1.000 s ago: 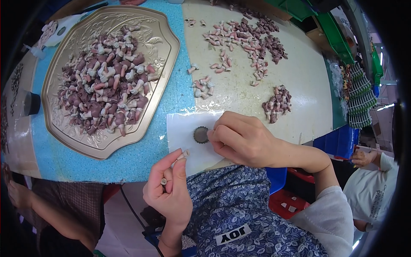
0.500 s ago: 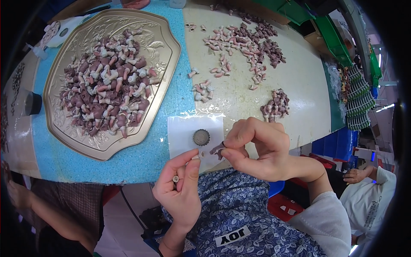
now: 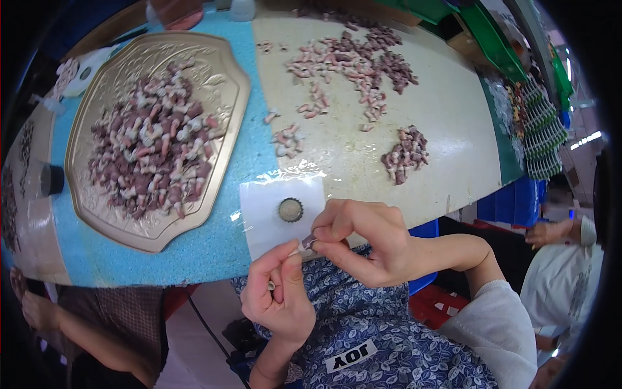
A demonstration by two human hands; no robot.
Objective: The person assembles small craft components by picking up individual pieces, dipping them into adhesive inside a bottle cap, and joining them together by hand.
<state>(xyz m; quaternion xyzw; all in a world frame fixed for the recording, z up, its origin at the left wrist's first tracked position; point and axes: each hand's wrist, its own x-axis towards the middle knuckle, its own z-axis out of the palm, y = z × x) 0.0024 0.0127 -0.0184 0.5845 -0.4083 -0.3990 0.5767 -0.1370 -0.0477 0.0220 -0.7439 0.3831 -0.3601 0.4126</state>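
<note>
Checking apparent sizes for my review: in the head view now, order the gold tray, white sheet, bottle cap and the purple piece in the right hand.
1. Gold tray
2. White sheet
3. Bottle cap
Not ranked: purple piece; the right hand partly hides it, so its full size is unsure.

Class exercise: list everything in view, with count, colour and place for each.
Table: one, cream with blue-speckled section, centre
Tray: one, gold, left
Heaped pieces: many, purple, pink and whitish, on tray
Loose pieces: many, similar colours, on table
Sheet: one, white, before the hands
Cap: one, grey, on sheet
Cup-like container: one, dark, left of tray
Bins: several, green, upper right
Co-workers: at least two, partly visible, left and right
Background clutter: uncountable, mixed, edges
Patterned garment: one, blue, lower centre
Left fingers: bare, pinching pale piece
Right fingers: bare, pinching purplish piece
</note>
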